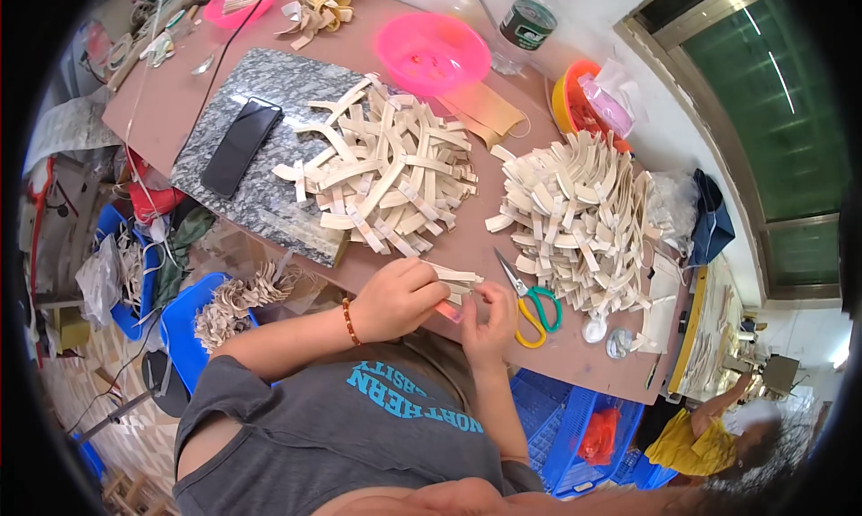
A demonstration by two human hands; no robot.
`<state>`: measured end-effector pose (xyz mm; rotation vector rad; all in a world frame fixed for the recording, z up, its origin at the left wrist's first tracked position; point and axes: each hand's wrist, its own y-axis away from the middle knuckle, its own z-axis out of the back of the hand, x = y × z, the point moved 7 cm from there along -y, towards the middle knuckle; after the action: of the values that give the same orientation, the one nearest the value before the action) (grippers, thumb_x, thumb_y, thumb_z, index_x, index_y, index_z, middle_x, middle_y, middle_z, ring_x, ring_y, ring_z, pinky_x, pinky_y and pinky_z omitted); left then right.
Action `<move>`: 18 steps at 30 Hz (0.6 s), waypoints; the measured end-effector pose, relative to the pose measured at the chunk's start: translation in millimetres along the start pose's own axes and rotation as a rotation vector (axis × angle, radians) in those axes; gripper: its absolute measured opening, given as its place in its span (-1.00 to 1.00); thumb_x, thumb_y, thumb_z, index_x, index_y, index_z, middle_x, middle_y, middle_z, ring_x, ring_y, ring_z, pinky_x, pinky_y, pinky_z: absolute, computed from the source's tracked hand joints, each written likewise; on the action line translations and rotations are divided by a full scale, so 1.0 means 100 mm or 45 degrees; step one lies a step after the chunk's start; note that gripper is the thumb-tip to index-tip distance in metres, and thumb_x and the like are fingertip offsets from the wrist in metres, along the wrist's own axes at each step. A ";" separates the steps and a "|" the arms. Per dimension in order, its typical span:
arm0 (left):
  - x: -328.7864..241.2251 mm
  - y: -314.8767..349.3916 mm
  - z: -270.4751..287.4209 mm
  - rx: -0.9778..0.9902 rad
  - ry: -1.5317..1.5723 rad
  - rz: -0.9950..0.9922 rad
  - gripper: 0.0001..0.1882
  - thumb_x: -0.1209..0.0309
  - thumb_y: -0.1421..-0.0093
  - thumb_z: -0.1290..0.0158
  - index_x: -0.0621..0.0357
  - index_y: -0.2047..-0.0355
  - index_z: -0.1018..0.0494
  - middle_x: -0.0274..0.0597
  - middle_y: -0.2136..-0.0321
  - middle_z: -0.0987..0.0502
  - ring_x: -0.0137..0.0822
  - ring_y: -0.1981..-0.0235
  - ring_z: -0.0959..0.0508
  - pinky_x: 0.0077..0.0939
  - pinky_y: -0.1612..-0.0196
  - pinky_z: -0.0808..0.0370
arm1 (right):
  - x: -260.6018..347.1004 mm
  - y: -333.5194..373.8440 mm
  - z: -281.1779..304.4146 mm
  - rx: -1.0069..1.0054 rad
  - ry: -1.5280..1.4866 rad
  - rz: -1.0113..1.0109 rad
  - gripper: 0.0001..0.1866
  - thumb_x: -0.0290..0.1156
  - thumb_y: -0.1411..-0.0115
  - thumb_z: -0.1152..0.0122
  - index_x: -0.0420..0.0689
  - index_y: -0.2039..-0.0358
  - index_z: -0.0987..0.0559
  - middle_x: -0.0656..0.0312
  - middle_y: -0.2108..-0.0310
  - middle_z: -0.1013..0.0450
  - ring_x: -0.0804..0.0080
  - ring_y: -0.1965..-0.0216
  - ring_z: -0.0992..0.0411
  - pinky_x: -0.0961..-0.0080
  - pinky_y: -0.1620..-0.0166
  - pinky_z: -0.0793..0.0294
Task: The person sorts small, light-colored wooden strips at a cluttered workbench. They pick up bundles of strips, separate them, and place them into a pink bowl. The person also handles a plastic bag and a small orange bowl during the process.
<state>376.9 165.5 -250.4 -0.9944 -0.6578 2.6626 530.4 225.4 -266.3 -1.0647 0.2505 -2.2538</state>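
Close to the table's front edge, my left hand (400,299) pinches the left end of a few cream strips (456,276). The fingers of my right hand (489,326) are closed at the strips' other end. A small pinkish-red patch (448,311) shows between the hands; what it is I cannot make out. Scissors (530,300) with one green and one yellow handle lie just right of my right hand, blades slightly apart. Beyond my hands is a loose heap of cream strips (386,170), partly on a grey stone slab (269,76). A second, denser heap (575,220) lies to the right.
A black phone (242,148) rests on the slab. Farther back are a pink bowl (433,53), a clear bottle (525,26) and an orange-yellow basin (567,94). Blue crates (566,426) stand below the table; a blue bin (193,323) holds more strips. A person in yellow (696,440) works at right.
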 end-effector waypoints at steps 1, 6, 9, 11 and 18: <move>-0.01 0.03 0.05 -0.050 -0.106 -0.030 -0.66 0.49 0.07 -0.16 0.04 0.20 -0.48 -0.19 0.35 -0.36 -0.21 0.35 -0.40 -0.36 0.31 -0.37 | 0.03 -0.12 -0.06 0.070 -0.002 0.004 -0.68 -0.47 -0.05 -0.28 -0.21 0.17 -0.47 0.08 0.22 -0.44 0.13 0.22 -0.43 0.35 0.14 -0.43; 0.34 -0.02 0.46 -0.102 -0.620 0.216 -0.36 0.50 0.21 -0.19 -0.09 0.00 -0.42 -0.22 0.21 -0.33 -0.20 0.30 -0.37 -0.32 0.25 -0.34 | 0.22 -0.75 -0.48 0.381 0.154 0.184 -0.23 -0.46 0.03 -0.34 -0.16 -0.20 -0.22 -0.04 -0.07 -0.29 0.01 -0.04 -0.34 0.25 -0.05 -0.38; 0.55 -0.01 0.53 -0.087 -0.728 0.212 -0.33 0.49 0.23 -0.19 -0.15 -0.01 -0.41 -0.22 0.21 -0.32 -0.19 0.26 -0.37 -0.33 0.22 -0.34 | 0.17 -0.94 -0.91 0.557 -0.050 0.068 -0.01 -0.42 0.08 -0.36 -0.04 -0.33 -0.03 -0.20 -0.16 -0.13 -0.19 -0.11 -0.23 0.18 -0.08 -0.33; 0.61 -0.04 0.63 -0.099 -0.707 0.249 -0.35 0.50 0.23 -0.19 -0.16 0.01 -0.43 -0.22 0.20 -0.33 -0.19 0.26 -0.37 -0.33 0.23 -0.35 | 0.15 -1.04 -1.12 0.548 -0.120 0.058 0.00 -0.45 0.09 -0.35 -0.05 -0.34 -0.01 -0.20 -0.15 -0.13 -0.19 -0.11 -0.24 0.17 -0.09 -0.32; 0.94 -0.17 1.07 -0.258 -0.710 0.324 -0.53 0.56 0.15 -0.14 -0.08 0.15 -0.52 -0.18 0.28 -0.39 -0.13 0.29 -0.42 -0.29 0.22 -0.40 | 0.40 -1.41 -1.46 0.486 -0.188 0.056 -0.08 -0.53 0.06 -0.31 -0.15 -0.32 -0.07 -0.15 -0.07 -0.18 -0.10 -0.06 -0.29 0.26 -0.09 -0.34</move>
<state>236.6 178.9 -223.7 -0.3772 -0.9796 3.1782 337.6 299.3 -278.3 -0.9989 -0.2094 -2.0615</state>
